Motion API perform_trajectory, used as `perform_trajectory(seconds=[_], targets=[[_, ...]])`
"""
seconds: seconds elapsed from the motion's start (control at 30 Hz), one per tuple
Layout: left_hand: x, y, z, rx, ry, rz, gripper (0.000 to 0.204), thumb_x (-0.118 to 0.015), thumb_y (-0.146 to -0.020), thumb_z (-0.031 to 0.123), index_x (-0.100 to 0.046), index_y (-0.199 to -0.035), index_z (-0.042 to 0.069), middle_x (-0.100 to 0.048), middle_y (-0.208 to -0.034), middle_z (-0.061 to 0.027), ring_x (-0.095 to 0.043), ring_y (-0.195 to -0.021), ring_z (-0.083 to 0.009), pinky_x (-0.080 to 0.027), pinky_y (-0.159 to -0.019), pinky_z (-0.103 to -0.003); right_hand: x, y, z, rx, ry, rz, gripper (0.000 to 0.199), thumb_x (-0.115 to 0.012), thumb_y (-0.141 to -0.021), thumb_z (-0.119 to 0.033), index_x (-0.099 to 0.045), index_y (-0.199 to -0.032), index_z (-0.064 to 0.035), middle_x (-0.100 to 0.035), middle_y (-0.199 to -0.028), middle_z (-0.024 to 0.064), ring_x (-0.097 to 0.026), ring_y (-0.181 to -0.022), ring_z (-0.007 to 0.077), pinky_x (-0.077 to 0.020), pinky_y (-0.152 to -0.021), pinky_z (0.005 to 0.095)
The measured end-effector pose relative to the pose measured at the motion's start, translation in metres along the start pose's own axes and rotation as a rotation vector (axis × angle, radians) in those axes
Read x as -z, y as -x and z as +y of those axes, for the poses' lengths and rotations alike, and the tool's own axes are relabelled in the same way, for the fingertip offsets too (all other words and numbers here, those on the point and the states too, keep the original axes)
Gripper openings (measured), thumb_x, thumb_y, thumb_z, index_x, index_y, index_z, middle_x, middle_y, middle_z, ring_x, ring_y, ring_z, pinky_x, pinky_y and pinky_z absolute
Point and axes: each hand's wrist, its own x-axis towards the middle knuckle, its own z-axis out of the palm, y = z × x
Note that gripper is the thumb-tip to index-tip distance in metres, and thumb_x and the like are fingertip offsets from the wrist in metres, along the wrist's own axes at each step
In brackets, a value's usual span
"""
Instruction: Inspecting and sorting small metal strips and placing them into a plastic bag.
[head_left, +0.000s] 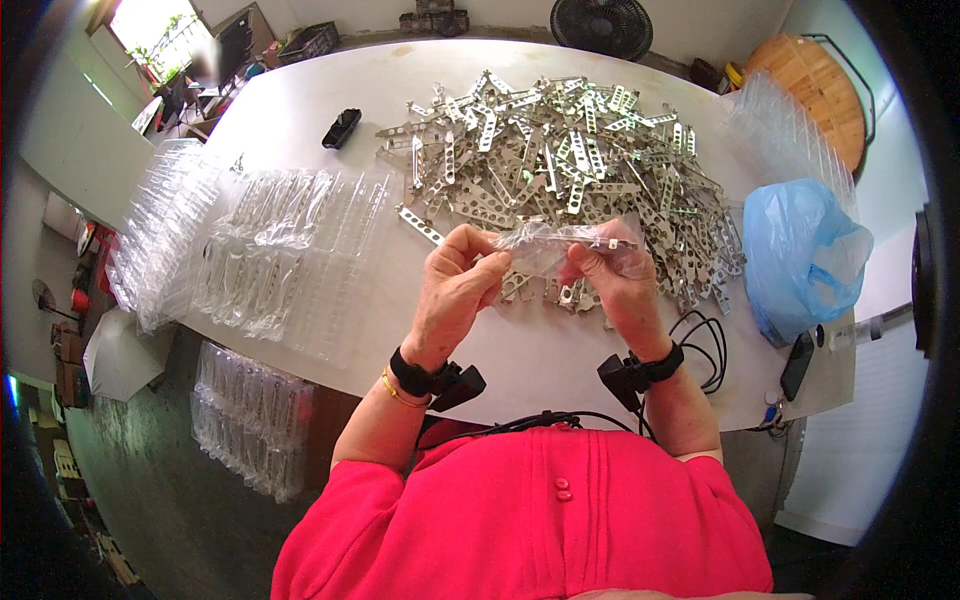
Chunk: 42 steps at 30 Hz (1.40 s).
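Between my two hands, in front of the heap, is a small transparent plastic bag [540, 238] with a flat metal strip visible at its upper edge. My left hand [455, 285] is closed, thumb and fingers pinching the bag's left end. At the other end my right hand [622, 290] grips the bag and the strip, its thumb on the near side. Just beyond both hands spreads a large heap of perforated metal strips [570, 150], lying in all directions. One loose strip [420, 225] lies left of the heap, near my left hand.
Left of the heap, a transparent tray [340, 290] holds several bagged strips; stacked trays [165, 230] stand beside it. Another filled tray [250, 420] sits lower, off the table. A blue plastic bag [800, 255], black phone [797, 367] and cables [712, 350] are at right. A black holder [342, 128] lies far left.
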Motion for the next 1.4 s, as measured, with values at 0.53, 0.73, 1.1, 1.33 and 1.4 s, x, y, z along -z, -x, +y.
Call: perform_trajectory(seconds=[0.53,0.73,1.1,1.33,1.4], targets=[[0.006,0.0,-0.003,-0.098,0.09,0.003,0.008,-0.066,-0.095,0.003,-0.057,-0.097,0.003,-0.062,-0.092,-0.0051,-0.048,-0.056,-0.0042,-0.035,-0.045,-0.02,-0.005,-0.001,-0.011,-0.02,0.08,-0.025,0.01,-0.065,-0.1,-0.009,-0.057,-0.098,-0.0038,-0.068,-0.082,0.0073,-0.067,-0.074,0.0139,-0.0556,-0.068,0.0291],[0.007,0.001,0.0,-0.143,0.095,-0.126,0.011,-0.067,-0.096,0.004,-0.056,-0.099,0.003,-0.065,-0.108,-0.0089,-0.053,-0.062,-0.0043,-0.04,-0.047,-0.02,-0.006,-0.004,-0.017,-0.056,0.14,-0.042,0.013,-0.066,-0.1,-0.014,-0.058,-0.097,-0.0043,-0.069,-0.08,0.0059,-0.066,-0.073,0.0132,-0.0528,-0.071,0.0279],[0.007,0.005,-0.002,-0.036,0.053,0.013,0.015,-0.06,-0.102,0.01,-0.049,-0.108,0.001,-0.062,-0.084,-0.0064,-0.052,-0.05,-0.0084,-0.039,-0.042,-0.023,-0.005,0.004,-0.02,-0.023,0.141,-0.005,0.009,-0.065,-0.101,-0.012,-0.06,-0.104,-0.0041,-0.07,-0.083,0.0071,-0.068,-0.072,0.0148,-0.0553,-0.069,0.0298],[0.002,0.008,-0.006,0.1,0.074,-0.025,0.024,-0.06,-0.101,0.012,-0.053,-0.12,-0.001,-0.063,-0.088,-0.0054,-0.057,-0.06,-0.0093,-0.045,-0.048,-0.024,-0.008,0.003,-0.016,-0.185,-0.202,0.121,0.007,-0.062,-0.102,-0.013,-0.062,-0.102,-0.0055,-0.07,-0.088,0.0063,-0.069,-0.076,0.0141,-0.0597,-0.068,0.0298],[0.003,0.011,-0.005,0.103,0.004,-0.055,0.026,-0.061,-0.101,0.011,-0.054,-0.122,-0.001,-0.063,-0.09,-0.0043,-0.059,-0.066,-0.0088,-0.047,-0.051,-0.024,-0.005,0.002,-0.015,-0.249,-0.259,0.135,0.008,-0.063,-0.102,-0.013,-0.062,-0.103,-0.0057,-0.071,-0.09,0.0063,-0.07,-0.077,0.0146,-0.0611,-0.069,0.0303]])
